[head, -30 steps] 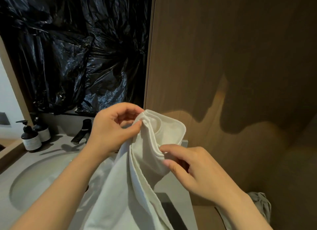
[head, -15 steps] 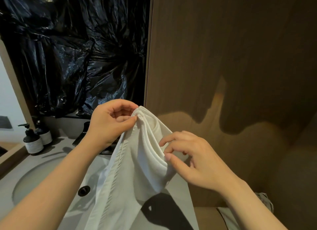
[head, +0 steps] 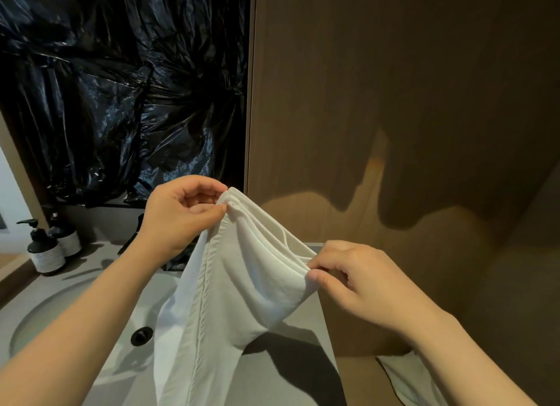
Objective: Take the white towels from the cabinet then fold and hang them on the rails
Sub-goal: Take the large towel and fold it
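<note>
White towel [head: 242, 284] lower end cut off below frame; gathered top edge pinched between left hand [head: 178, 214] and right hand [head: 360, 281], above sink [head: 60, 320].

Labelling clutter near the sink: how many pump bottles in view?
2. Front bottle stands on the counter at far left; rear bottle is just behind it, to its right. Others may be hidden past the frame's left edge.
</note>
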